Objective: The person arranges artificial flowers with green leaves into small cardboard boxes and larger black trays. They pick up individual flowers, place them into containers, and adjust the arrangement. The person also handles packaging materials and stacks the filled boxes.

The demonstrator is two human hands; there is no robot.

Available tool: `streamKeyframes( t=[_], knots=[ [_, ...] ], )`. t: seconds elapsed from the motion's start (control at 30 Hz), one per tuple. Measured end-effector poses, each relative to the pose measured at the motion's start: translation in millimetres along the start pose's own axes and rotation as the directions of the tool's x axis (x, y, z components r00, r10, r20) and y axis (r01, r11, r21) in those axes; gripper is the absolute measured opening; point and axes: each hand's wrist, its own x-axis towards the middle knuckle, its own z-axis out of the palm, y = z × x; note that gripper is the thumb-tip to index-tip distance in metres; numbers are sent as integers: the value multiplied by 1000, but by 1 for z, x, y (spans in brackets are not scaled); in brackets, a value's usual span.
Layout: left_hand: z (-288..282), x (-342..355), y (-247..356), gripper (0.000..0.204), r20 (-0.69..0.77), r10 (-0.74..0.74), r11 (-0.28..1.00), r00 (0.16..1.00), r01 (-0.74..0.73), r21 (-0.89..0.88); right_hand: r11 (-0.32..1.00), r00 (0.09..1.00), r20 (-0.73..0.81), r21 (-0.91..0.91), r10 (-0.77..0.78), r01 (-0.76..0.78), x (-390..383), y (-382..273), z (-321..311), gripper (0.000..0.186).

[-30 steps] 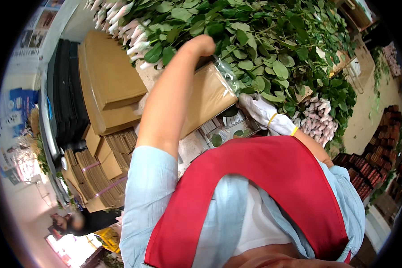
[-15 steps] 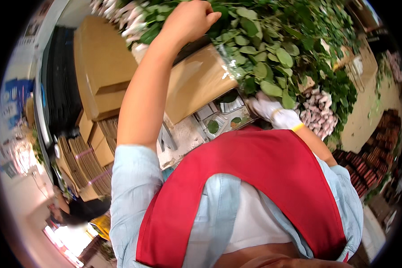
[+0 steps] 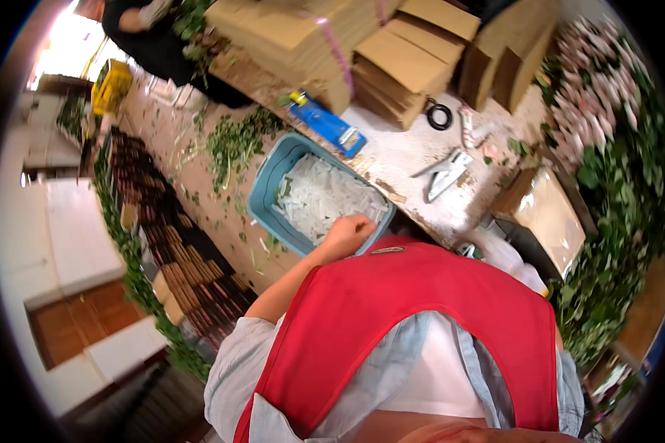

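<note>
My bare left hand (image 3: 349, 236) is over the near right side of a blue plastic bin (image 3: 262, 188), its fingers curled together. Whether something small is in them I cannot make out. Many white strips (image 3: 321, 196) lie loose in the bin. My right hand (image 3: 499, 255), in a white glove, is low at the bench's near edge, just above my red apron. Its fingers are mostly hidden beside a small dark and metallic thing. Close to it is a brown paper-covered block (image 3: 547, 218) under shiny clear film. On the bench (image 3: 391, 166) rests a silver plier-like tool (image 3: 448, 176).
A blue packet (image 3: 325, 125) and a black ring (image 3: 439, 117) lie on the bench, before stacked cardboard (image 3: 414, 55). Leafy stems with pale wrapped heads (image 3: 591, 81) fill the right. Leaf scraps (image 3: 236, 144) litter the floor; a person in black (image 3: 174, 48) is at far left.
My view has swung left, bringing the blue bin and floor into sight. My left hand has come down from the leafy stems to the bin. The gloved hand stays low near the apron.
</note>
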Motion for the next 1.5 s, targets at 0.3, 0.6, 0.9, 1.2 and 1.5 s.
streamKeyframes(
  t=[0.3,0.6,0.9,1.2,1.5],
  knots=[
    [-36,108,-2,39,-307,134,966,942,-193,-170,992,988,84,18,-130,129,301,-104,17,61],
    [-27,124,23,28,-403,-262,654,877,-146,-742,887,983,98,424,156,-184,228,-75,58,38],
    [76,107,208,35,27,809,586,587,-804,-96,889,845,-287,68,452,-453,-34,-45,-85,35],
    [222,188,287,83,-55,863,472,502,-764,439,673,641,-482,-133,598,-728,-59,23,-147,37],
    [221,231,273,51,318,316,933,894,-232,-275,882,695,-675,-455,-250,-124,-78,42,-123,49]
  ],
)
